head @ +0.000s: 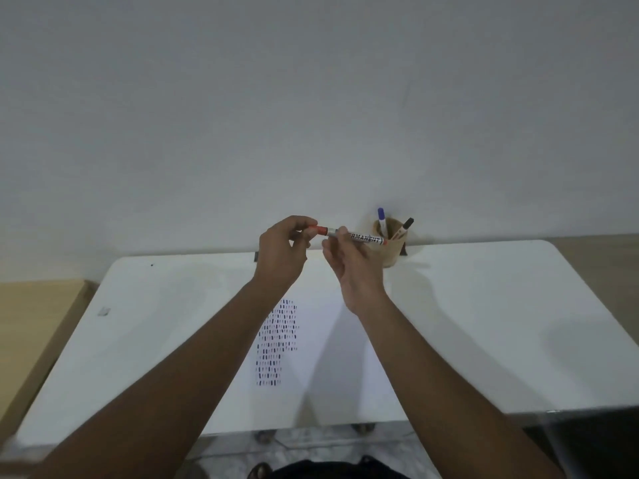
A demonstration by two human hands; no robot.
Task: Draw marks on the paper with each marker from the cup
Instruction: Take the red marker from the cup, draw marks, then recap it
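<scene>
Right hand (349, 257) grips the red marker (359, 237) barrel up over the paper (332, 340), left hand (281, 252) pinches its cap (321, 230). Yank crooked and ink probably smears fingers, or an elbow bumps the cup (392, 245).

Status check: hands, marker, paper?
Left hand on red cap; right hand holds red permanent marker. White paper marked. Nothing in the way.

Table (484, 305): smooth white top, faint sheen, looks like plastic or laminate. Paper (321, 340) at its centre: matt white sheet, inked with small dashes. Cup (392, 257) at the table's far edge: matt brown, cork or card by look. Red marker (363, 237) above the table: glossy plastic barrel, printed label. Wall (311, 98) behind the table: matt, plain paint.
</scene>
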